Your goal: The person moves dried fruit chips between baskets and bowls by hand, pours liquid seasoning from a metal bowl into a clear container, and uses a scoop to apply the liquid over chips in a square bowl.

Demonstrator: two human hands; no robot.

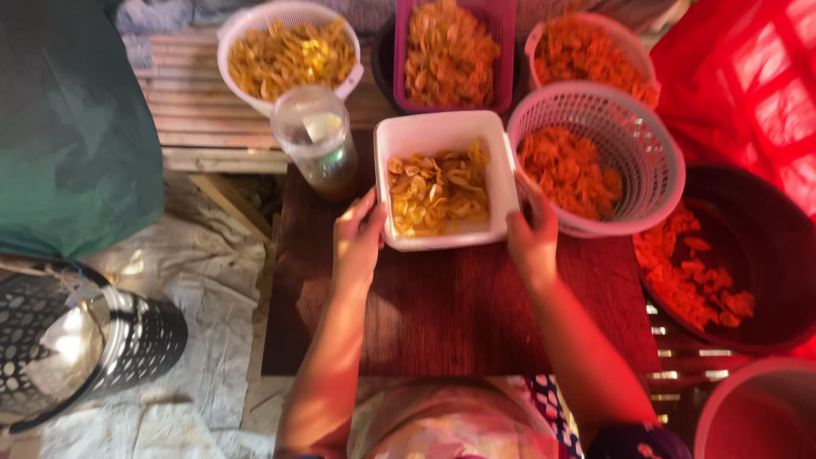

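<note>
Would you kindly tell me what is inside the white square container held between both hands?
The white square container holds yellow chips heaped toward its near side; the far part of its floor is bare. The chips cover the floor beneath them.

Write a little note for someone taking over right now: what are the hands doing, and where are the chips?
Left hand: grips the left side of the white square container.
Right hand: grips its right side.
The container sits on the dark wooden board, partly filled with yellow chips.
Nearby: white basket of orange chips to the right, lidded plastic jar to the left.
Done: some chips in. Left: container has room; no lid visible.
</note>
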